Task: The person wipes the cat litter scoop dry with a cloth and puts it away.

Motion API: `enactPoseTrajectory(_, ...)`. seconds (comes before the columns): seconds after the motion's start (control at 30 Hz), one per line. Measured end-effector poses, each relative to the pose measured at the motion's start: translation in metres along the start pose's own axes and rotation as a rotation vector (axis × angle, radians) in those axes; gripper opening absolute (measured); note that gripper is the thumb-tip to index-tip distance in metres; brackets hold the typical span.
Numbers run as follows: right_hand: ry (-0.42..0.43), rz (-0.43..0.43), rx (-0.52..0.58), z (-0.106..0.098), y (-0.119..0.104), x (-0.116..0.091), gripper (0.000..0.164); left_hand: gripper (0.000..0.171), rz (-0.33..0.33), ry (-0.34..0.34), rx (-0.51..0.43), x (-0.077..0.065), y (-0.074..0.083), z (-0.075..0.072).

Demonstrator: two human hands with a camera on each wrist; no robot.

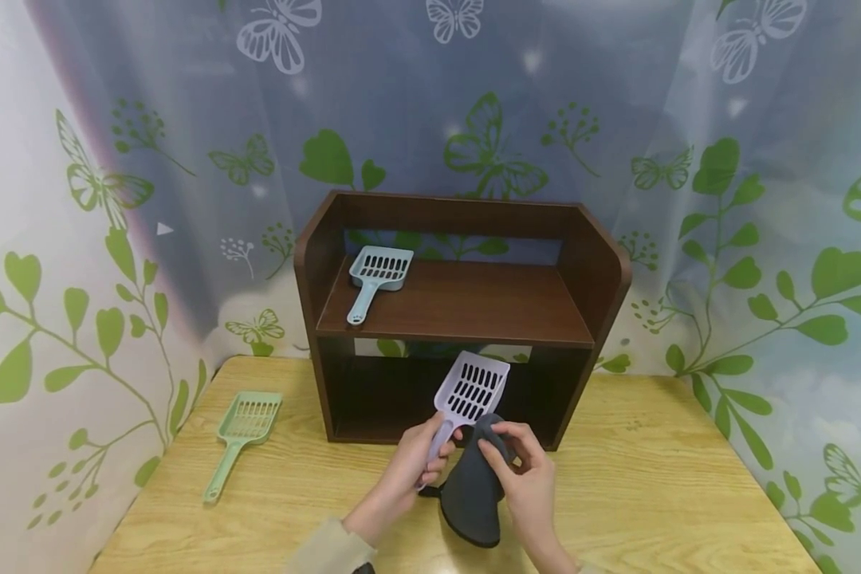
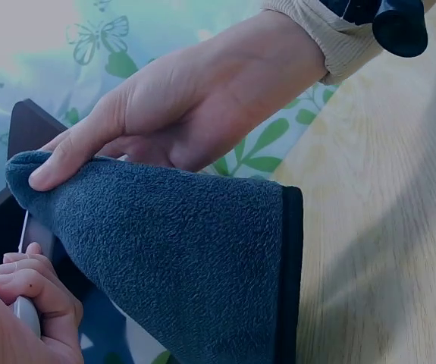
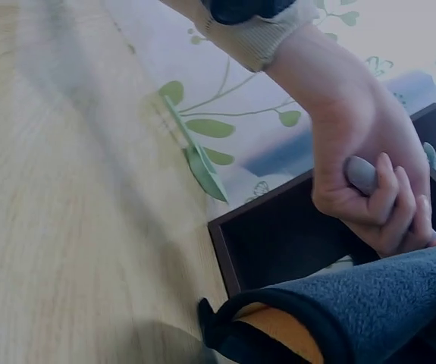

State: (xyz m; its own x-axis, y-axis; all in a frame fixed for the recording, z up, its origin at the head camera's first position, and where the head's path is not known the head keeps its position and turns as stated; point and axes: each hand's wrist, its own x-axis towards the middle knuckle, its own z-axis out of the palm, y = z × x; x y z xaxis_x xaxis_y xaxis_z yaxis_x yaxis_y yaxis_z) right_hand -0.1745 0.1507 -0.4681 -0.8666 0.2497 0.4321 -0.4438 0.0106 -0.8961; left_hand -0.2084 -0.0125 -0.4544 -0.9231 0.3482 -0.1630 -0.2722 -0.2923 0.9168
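Observation:
My left hand (image 1: 410, 464) grips the handle of a lilac slotted litter scoop (image 1: 472, 384), its head pointing away, in front of the shelf's lower opening. With thumb and fingers, my right hand (image 1: 532, 480) pinches a dark grey cloth (image 1: 469, 494) against the scoop where head and handle meet. The cloth hangs down beside the left hand. In the left wrist view the fuzzy cloth (image 2: 187, 243) has a black edging and covers most of the scoop. An orange inner side of the cloth (image 3: 282, 330) shows in the right wrist view.
A dark brown two-tier shelf (image 1: 466, 299) stands at the back of the wooden table (image 1: 653, 494). On its upper board lies a light blue litter scoop (image 1: 379, 275), at the left. A green litter scoop (image 1: 242, 434) lies on the table left of the shelf. A patterned curtain hangs behind.

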Motion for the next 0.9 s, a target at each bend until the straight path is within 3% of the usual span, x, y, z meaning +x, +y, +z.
enactPoseTrajectory(0.5,0.167,0.008,0.064,-0.009,-0.004,0.02,0.027,0.042,0.034,-0.016,0.112,-0.005,0.007,0.004)
enactPoseTrajectory(0.73,0.216,-0.025,0.053,-0.016,-0.005,0.033,0.029,0.044,0.047,-0.032,0.17,-0.007,0.007,0.002)
enactPoseTrajectory(0.9,0.223,0.005,0.039,-0.021,-0.006,0.038,0.028,0.046,0.052,-0.033,0.207,-0.008,0.009,-0.001)
